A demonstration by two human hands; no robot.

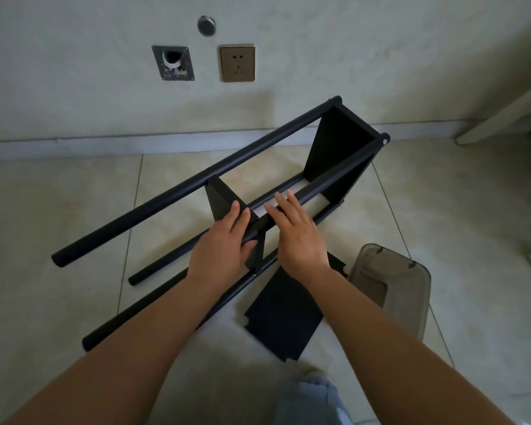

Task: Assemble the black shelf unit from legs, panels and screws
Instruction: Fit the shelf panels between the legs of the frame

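The black shelf unit (337, 154) lies on its side on the tiled floor, its round legs running from lower left to upper right. One panel (334, 148) is fixed at the far end and a second panel (219, 200) stands between the legs near the middle. My left hand (224, 243) rests on the near upper leg (334, 179) at that middle panel, thumb under the tube, fingers straight. My right hand (295, 228) lies flat over the same leg just to the right. A loose black panel (282, 314) lies on the floor below my right wrist.
A translucent plastic bin (393, 283) lies on the floor at the right. The wall behind carries a socket (236, 62) and a metal pipe plate (173, 62). A white furniture edge (503, 118) juts in at the upper right. My knee in jeans (310, 400) shows at the bottom.
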